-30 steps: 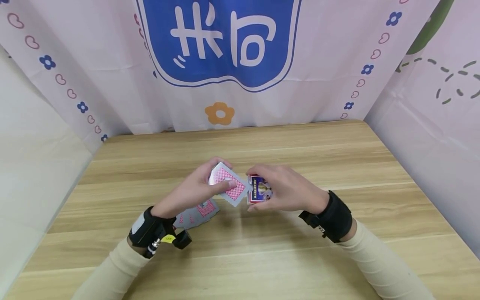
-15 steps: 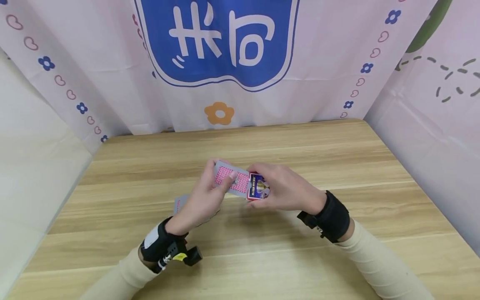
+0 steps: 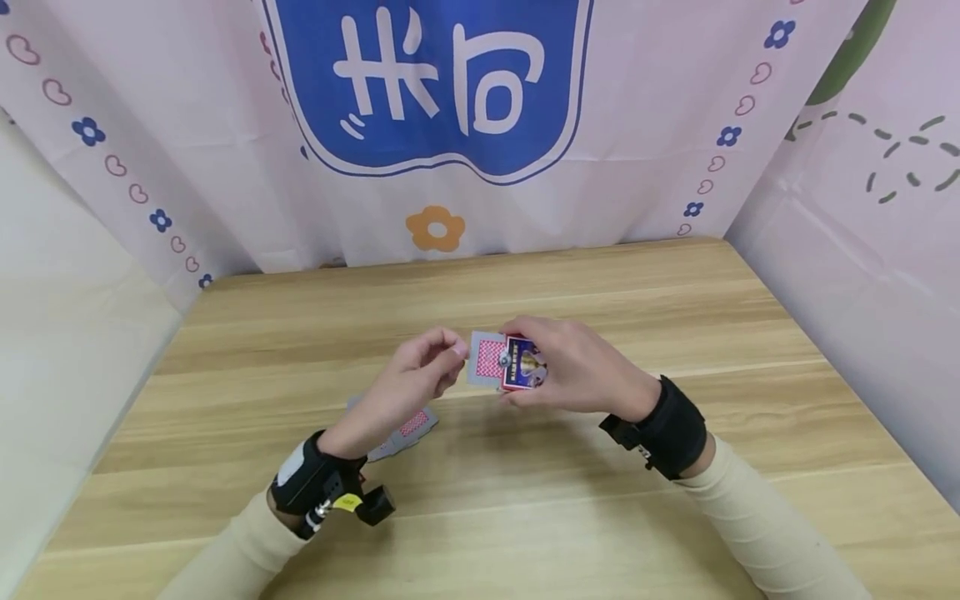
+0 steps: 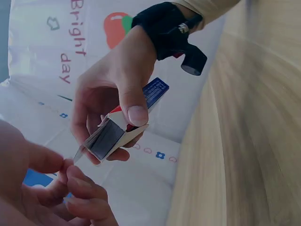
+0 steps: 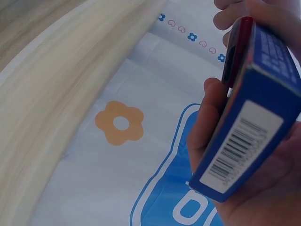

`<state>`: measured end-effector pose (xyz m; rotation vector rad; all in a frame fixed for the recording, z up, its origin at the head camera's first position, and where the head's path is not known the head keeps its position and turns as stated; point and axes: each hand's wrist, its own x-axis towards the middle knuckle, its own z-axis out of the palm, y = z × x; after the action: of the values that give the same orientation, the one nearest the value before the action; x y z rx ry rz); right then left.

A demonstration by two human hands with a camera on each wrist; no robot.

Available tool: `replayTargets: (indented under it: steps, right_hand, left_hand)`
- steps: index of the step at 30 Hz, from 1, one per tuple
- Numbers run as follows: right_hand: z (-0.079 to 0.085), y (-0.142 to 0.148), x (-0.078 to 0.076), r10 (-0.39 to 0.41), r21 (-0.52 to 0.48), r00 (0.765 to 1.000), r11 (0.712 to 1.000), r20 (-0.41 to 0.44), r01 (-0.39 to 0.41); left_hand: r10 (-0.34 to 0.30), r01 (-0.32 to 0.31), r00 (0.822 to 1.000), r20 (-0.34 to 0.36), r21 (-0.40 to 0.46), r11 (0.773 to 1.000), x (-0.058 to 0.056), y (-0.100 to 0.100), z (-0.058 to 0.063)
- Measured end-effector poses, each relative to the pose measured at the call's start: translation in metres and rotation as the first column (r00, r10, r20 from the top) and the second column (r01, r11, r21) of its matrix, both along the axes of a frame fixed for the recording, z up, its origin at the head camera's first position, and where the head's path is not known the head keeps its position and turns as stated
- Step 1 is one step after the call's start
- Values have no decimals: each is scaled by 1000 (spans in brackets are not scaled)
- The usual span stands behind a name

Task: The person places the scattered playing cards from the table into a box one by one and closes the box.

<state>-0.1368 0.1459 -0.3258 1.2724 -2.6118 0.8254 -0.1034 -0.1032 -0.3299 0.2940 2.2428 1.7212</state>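
So the right hand (image 3: 579,367) had its fingers curled round the card box (image 3: 522,367), probably to keep the open end facing the left hand (image 3: 416,379), whose fingers pinched the edge of a card (image 3: 485,358) poking partway out. More cards (image 3: 415,424) lay overlapping on the wood-grain worktop (image 3: 585,492), partly hidden under that arm. Printed curtain (image 3: 637,167) hung behind it all.

Blue card box (image 3: 523,365) open; pink-checked card (image 3: 489,358) jutting out; loose cards (image 3: 415,423) overlap on table (image 3: 555,500).

Cream sleeves (image 3: 759,518), black, apparently fabric wristbands (image 3: 675,429)
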Motion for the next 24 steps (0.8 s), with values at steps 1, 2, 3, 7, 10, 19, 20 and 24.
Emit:
replayTargets:
  steps: [1,2,3,7,10,19,20,24]
  right_hand:
    - [0,0,0,4,-1,1000,1000,-2,-4]
    - [0,0,0,8,-4,1000,1000,-5,-8]
    - [0,0,1,15,-11,1000,1000,-7,-15]
    - [-1,-3,2,52,-30,998,998,-21,-52]
    - [-3,-6,3,70,-29,997,997,-30,-71]
    - [-6,-6,5,69,-12,998,998,2,-69]
    - [-5,-6,5,67,-11,998,998,3,-66]
    - [-3,-5,4,53,6,999,999,5,-53]
  left_hand:
    - [-17,17,1000,2,-15,1000,0,-2,0]
    - [-41,41,999,0,-28,999,0,-3,-1]
    - [-62,62,998,1,-39,997,0,-3,-2]
    - [-126,126,992,3,-81,989,2,1,-10]
    - [-143,142,990,5,-95,985,3,5,-14]
    - [-197,161,974,-108,-279,947,-6,-4,-17]
    - [-223,158,963,-150,-356,921,-10,-8,-17]
    - [-308,49,919,-246,-704,709,-25,-32,-21]
